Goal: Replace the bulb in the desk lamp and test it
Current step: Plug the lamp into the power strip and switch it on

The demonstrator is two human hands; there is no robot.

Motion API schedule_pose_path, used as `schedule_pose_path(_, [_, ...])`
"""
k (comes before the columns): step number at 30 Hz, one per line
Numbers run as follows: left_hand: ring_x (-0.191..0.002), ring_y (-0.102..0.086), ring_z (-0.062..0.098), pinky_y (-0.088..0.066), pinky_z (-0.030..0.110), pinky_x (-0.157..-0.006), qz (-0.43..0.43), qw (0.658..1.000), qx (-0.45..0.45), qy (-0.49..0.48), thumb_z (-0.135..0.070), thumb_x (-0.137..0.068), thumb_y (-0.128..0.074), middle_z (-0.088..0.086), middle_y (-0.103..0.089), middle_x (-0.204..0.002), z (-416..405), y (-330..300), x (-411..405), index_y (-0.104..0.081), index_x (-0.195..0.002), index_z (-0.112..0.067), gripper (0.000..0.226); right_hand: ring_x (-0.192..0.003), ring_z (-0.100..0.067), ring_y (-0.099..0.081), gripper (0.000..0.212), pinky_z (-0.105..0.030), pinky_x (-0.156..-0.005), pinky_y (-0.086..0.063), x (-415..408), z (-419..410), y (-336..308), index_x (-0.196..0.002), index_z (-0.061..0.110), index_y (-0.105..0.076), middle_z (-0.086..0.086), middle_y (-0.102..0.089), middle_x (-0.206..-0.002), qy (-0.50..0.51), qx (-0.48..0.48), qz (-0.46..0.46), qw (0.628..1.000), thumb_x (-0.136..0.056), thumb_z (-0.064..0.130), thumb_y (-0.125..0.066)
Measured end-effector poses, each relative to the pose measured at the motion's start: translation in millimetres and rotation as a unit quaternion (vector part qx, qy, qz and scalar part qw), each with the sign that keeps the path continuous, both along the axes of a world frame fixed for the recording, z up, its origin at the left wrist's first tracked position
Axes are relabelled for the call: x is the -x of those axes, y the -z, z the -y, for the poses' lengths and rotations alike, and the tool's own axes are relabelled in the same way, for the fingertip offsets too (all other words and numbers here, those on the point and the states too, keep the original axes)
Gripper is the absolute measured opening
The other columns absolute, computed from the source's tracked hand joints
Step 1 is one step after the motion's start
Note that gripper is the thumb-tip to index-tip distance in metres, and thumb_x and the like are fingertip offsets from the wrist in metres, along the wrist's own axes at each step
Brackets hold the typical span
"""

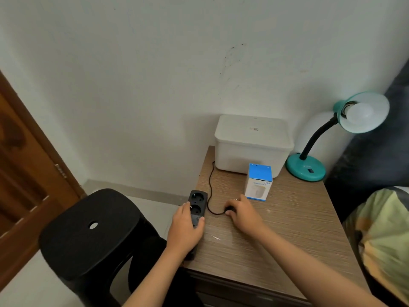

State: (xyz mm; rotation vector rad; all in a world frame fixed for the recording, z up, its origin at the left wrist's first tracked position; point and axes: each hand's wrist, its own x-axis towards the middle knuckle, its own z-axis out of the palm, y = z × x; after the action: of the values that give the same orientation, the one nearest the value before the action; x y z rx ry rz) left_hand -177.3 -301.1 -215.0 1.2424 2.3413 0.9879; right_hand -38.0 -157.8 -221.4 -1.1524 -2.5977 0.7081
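Left hand (187, 224) wrapped around the black power strip (197, 204) at the left edge of the surface (287, 229), thumb on top, likely to stop it sliding. Right hand (242, 214) curled over the black plug (230, 210), metal pins poking out toward the far side, ready for a socket. Thin black cord (210, 185) looping from the plug toward the far side, behind the white box (252, 142). Teal desk lamp (306, 168) far right on the surface, shade tipped up, white bulb (359, 114) already sitting in it, not lit. Small blue and white carton (259, 182) just beyond the right hand. Probably testing time: plug not yet in.
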Motion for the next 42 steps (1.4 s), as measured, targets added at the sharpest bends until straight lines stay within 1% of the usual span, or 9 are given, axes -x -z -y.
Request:
schedule_pose_path(6, [-0.132, -0.037, 0.021, -0.033, 0.03, -0.107, -0.013, 1.0, -0.003, 0.0, -0.036, -0.088, -0.055, 0.009, -0.04, -0.143, -0.9, 3.1, -0.4, -0.03, -0.14, -0.008, 0.064, -0.084, -0.01, -0.054, 0.018, -0.026, -0.082, -0.048, -2.6, 2.9, -2.0, -0.102, 0.021, -0.063, -0.001, -0.052, -0.098, 0.029, 0.024, -0.073, 0.997, -0.085, 0.028, -0.063])
schedule_pose_path(10, [-0.132, -0.036, 0.021, -0.033, 0.03, -0.108, -0.014, 1.0, -0.005, -0.002, -0.035, -0.088, -0.054, 0.008, -0.04, -0.143, -1.1, 3.3, -1.1, -0.03, -0.14, -0.008, 0.064, -0.081, -0.004, -0.05, 0.031, -0.011, -0.067, -0.039, -1.7, 3.1, -7.2, -0.095, 0.024, -0.061, 0.007, -0.047, -0.094, 0.025, 0.049, -0.071, 0.996, -0.07, 0.028, -0.078])
schedule_pose_path(14, [-0.133, -0.035, 0.02, -0.031, 0.028, -0.107, -0.018, 1.0, -0.009, -0.003, -0.035, -0.088, -0.054, 0.008, -0.039, -0.144, -1.1, 3.7, -1.7, -0.03, -0.14, -0.008, 0.063, -0.082, -0.007, -0.048, 0.024, -0.015, -0.072, -0.041, 2.6, 3.5, -7.7, -0.092, 0.02, -0.062, 0.003, -0.047, -0.093, 0.056, 0.012, -0.11, 0.992, -0.073, 0.018, -0.076])
schedule_pose_path(18, [-0.133, -0.035, 0.02, -0.033, 0.03, -0.108, -0.019, 1.0, -0.005, -0.007, -0.037, -0.088, -0.054, 0.007, -0.038, -0.145, -1.9, 4.1, -2.0, -0.029, -0.141, -0.009, 0.064, -0.076, -0.004, -0.048, 0.02, -0.01, -0.066, -0.036, 11.3, 6.3, -16.6, -0.094, 0.017, -0.069, 0.002, -0.049, -0.087, 0.078, -0.005, -0.178, 0.981, -0.078, 0.03, -0.072])
schedule_pose_path(25, [-0.132, -0.037, 0.019, -0.033, 0.026, -0.105, -0.026, 1.0, -0.01, -0.012, -0.036, -0.088, -0.054, 0.006, -0.04, -0.143, -1.9, 4.9, -2.4, -0.03, -0.14, -0.009, 0.064, -0.075, -0.009, -0.065, 0.016, -0.019, -0.067, -0.05, 44.6, 13.1, -33.3, -0.087, 0.013, -0.072, 0.0, -0.07, -0.082, 0.125, 0.094, -0.296, 0.942, -0.075, 0.023, -0.076])
schedule_pose_path(31, [-0.122, -0.045, 0.019, -0.044, 0.032, -0.1, -0.017, 1.0, -0.017, -0.013, -0.039, -0.084, -0.054, 0.003, -0.049, -0.13, -1.8, 5.8, -1.3, -0.037, -0.135, -0.012, 0.06, -0.069, -0.006, -0.06, 0.016, -0.012, -0.061, -0.045, 69.9, 19.3, -32.6, -0.087, 0.01, -0.071, 0.002, -0.068, -0.077, 0.132, 0.153, -0.28, 0.938, -0.073, 0.016, -0.077])
schedule_pose_path(34, [-0.121, -0.045, 0.017, -0.04, 0.025, -0.097, -0.018, 0.999, -0.024, -0.014, -0.036, -0.085, -0.056, 0.002, -0.049, -0.129, -1.4, 4.9, -1.7, -0.037, -0.135, -0.011, 0.059, -0.067, -0.004, -0.059, 0.017, -0.015, -0.062, -0.046, 76.5, 22.4, -27.7, -0.09, 0.011, -0.07, 0.003, -0.065, -0.076, 0.122, 0.169, -0.262, 0.942, -0.074, 0.013, -0.076])
schedule_pose_path(37, [-0.124, -0.043, 0.017, -0.037, 0.024, -0.099, -0.016, 0.999, -0.026, -0.016, -0.034, -0.085, -0.057, 0.003, -0.047, -0.133, -1.3, 4.8, -1.9, -0.035, -0.137, -0.01, 0.062, -0.07, -0.009, -0.06, 0.017, -0.019, -0.065, -0.05, 80.0, 23.0, -22.8, -0.089, 0.012, -0.07, 0.002, -0.066, -0.078, 0.114, 0.169, -0.254, 0.946, -0.073, 0.014, -0.076])
schedule_pose_path(42, [-0.119, -0.047, 0.015, -0.035, 0.018, -0.091, -0.001, 0.999, -0.039, -0.026, -0.033, -0.083, -0.06, -0.001, -0.051, -0.125, -1.0, 2.2, -1.5, -0.04, -0.133, -0.013, 0.057, -0.067, -0.007, -0.059, 0.018, -0.012, -0.061, -0.048, 81.7, 21.3, -22.5, -0.086, 0.013, -0.07, 0.003, -0.065, -0.075, 0.107, 0.15, -0.252, 0.95, -0.071, 0.016, -0.078])
